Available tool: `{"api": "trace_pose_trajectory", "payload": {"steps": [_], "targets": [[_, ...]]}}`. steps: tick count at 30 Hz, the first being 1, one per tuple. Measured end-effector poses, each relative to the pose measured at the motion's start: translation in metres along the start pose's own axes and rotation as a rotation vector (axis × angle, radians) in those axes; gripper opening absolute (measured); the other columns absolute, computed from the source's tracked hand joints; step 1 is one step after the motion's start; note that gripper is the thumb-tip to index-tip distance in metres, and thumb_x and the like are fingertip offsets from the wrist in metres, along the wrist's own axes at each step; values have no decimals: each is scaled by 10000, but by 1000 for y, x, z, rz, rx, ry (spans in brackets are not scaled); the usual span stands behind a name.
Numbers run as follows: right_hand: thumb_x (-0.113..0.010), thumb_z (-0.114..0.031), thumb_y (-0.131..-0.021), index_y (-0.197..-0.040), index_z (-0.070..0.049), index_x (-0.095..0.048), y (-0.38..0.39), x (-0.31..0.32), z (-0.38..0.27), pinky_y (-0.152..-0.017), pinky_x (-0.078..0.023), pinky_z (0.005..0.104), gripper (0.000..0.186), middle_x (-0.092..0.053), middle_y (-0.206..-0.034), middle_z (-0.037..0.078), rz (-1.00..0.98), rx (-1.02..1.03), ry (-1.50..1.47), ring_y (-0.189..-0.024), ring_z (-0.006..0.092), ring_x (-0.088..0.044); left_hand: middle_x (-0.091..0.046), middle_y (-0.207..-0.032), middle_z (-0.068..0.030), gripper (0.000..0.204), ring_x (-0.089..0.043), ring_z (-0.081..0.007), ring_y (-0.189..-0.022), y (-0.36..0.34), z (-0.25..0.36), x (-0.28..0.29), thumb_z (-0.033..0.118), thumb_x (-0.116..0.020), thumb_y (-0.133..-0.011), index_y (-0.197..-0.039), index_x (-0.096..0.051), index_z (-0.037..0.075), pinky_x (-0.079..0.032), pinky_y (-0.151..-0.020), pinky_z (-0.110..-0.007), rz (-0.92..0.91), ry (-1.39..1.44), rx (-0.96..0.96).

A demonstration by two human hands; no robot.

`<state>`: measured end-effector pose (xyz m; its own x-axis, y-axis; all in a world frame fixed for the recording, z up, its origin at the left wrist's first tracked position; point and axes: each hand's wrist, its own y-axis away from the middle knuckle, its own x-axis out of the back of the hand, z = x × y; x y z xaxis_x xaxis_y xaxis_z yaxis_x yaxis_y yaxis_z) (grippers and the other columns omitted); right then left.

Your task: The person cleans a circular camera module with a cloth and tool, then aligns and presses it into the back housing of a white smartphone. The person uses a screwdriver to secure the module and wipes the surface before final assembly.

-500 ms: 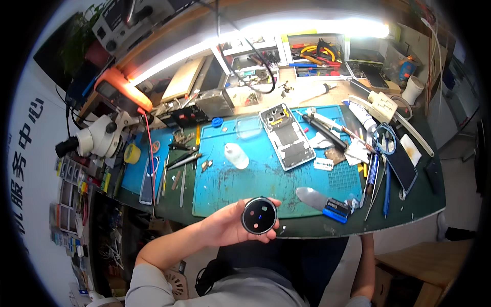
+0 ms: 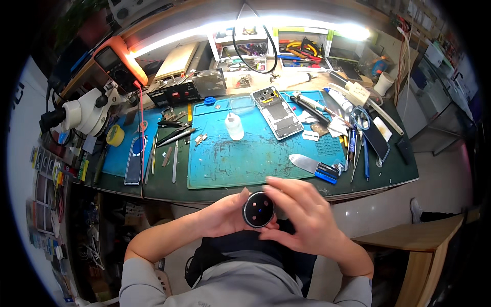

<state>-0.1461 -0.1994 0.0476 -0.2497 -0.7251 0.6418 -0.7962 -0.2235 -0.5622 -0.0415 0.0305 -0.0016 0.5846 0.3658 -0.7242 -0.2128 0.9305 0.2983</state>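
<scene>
My left hand (image 2: 227, 215) holds a round black disc (image 2: 261, 214) with a shiny rim, several small spots and a blue mark, just below the bench's front edge. My right hand (image 2: 307, 222) is at the disc's right with fingers apart; I cannot tell whether its fingertips touch the rim. Beyond them, on the blue mat (image 2: 220, 163), stand a translucent dropper bottle (image 2: 235, 129) and an opened phone (image 2: 276, 115). A wide blade (image 2: 304, 163) lies near the mat's right front corner.
A microscope (image 2: 82, 112) and orange multimeter (image 2: 115, 64) stand at left. Pens, tweezers and a dark phone (image 2: 378, 143) crowd the right. Tool compartments (image 2: 302, 53) line the back. A wooden cabinet (image 2: 424, 240) and someone's shoe (image 2: 415, 212) are at lower right.
My right hand has risen from low at the right to beside the disc, fingers apart. The disc has moved slightly up in my left hand, and the view has shifted.
</scene>
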Motion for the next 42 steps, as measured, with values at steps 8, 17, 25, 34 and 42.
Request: {"api": "trace_pose_trajectory", "payload": {"steps": [8, 17, 25, 34, 42], "targets": [[-910, -235, -775, -1334, 51, -667, -1, -43, -10, -909, -605, 422, 674, -723, -1303, 209, 17, 47, -28, -1057, 347, -740, -570, -1510, -151, 780, -577, -297, -1405, 19, -21, 27, 583, -586, -1057, -1591, -396, 47, -470, -1193, -485, -218, 62, -100], [-841, -285, -859, -1332, 47, -662, -31, -47, 10, -935, -559, 417, 605, -697, -1331, 186, 83, -52, 242, -1100, 331, -683, -644, -1407, -172, 585, -678, -272, -1263, 33, -20, 33, 252, -738, -1037, -1529, -513, 28, -562, -1055, -408, -139, 71, -38], [-769, -455, -919, -1268, 7, -696, -50, -90, 37, -848, -534, 380, 583, -713, -1262, 164, -58, -172, 584, -1011, 278, -677, -699, -895, -71, 516, -685, -190, -727, 36, 4, 35, -30, -848, -816, -1302, -683, 20, -574, -672, -298, 611, -1401, -917], [-770, -151, -939, -1240, -56, -705, 45, 44, 73, -718, -554, 400, 322, -675, -956, 78, 218, -755, 794, -826, 264, -687, -765, -907, -82, 353, -574, -228, -736, 35, 12, 69, 33, -640, -996, -1331, -629, -77, -461, -787, -398, 587, -1589, -1136], [-774, -169, -937, -1238, -72, -718, 60, 40, 76, -723, -561, 426, 321, -657, -931, 63, 194, -852, 894, -864, 269, -687, -725, -1097, -115, 464, -667, -311, -961, 23, 28, 43, -7, -753, -864, -1318, -654, -17, -492, -868, -453, 688, -1766, -1050]]}}
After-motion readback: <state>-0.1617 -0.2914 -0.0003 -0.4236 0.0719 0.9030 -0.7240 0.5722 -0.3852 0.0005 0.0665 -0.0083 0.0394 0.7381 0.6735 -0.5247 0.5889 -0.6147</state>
